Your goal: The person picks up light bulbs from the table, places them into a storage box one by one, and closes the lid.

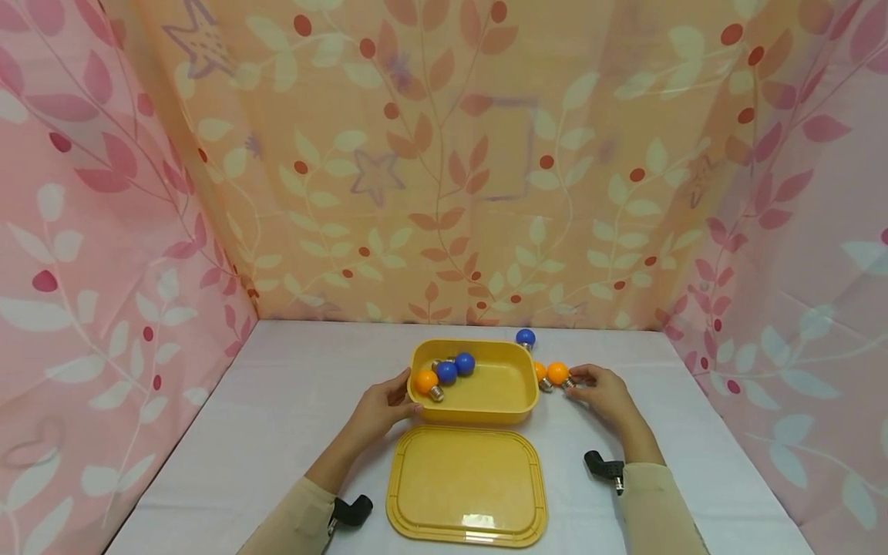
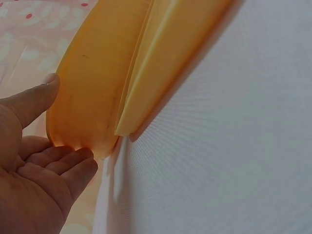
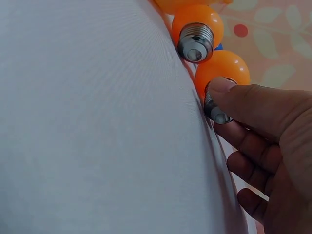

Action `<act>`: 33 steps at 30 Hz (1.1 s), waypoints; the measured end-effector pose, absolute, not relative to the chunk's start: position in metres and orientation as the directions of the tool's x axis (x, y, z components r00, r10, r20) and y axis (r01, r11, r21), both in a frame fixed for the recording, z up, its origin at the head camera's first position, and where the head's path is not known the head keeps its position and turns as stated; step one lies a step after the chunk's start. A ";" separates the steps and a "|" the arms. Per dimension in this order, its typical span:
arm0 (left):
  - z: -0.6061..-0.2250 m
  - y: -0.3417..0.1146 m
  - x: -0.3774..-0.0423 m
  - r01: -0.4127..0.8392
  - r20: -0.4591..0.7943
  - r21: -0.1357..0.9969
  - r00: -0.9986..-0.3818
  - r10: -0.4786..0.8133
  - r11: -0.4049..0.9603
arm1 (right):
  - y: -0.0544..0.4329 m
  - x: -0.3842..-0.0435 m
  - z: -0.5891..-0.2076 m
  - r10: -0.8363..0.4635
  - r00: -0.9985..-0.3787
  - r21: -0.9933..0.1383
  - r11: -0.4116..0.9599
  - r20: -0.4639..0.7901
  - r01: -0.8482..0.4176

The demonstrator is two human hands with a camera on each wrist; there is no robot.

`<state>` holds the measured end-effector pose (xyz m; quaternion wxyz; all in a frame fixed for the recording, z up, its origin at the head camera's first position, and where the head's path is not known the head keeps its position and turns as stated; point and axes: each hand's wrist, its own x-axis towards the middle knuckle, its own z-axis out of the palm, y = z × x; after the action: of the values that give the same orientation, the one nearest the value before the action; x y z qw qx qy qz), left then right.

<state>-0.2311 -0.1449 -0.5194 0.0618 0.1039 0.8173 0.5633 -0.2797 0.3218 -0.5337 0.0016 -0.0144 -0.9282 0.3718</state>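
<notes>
A yellow plastic box (image 1: 499, 378) stands uncovered on the table, holding an orange light bulb (image 1: 426, 381) and blue bulbs (image 1: 464, 363) at its left end. My left hand (image 1: 380, 407) holds the box's left end, thumb on one side and fingers curled at the other in the left wrist view. To the right of the box, my right hand (image 1: 603, 397) pinches the metal screw base of an orange bulb (image 3: 226, 68) between thumb and fingers. Another orange bulb (image 3: 200, 24) lies beside it, close against the box wall and partly hidden by the box in the head view.
A loose blue bulb (image 1: 525, 338) lies behind the box's far right corner. Nearer to me is the flat yellow lid (image 1: 466, 486), just in front of the box. White cloth covers the table (image 1: 277, 401), and patterned curtains (image 1: 444, 162) enclose the back and sides.
</notes>
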 end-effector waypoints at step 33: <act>-0.518 -0.145 -0.230 0.102 0.021 0.939 -0.970 0.244 0.328 | 0.324 -0.276 -0.516 0.071 -0.984 -0.758 0.648 0.165 -0.080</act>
<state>-0.2296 -0.1452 -0.5179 0.0620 0.1064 0.8124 0.5699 -0.2756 0.3242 -0.5158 0.0900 0.0024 -0.9032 0.4196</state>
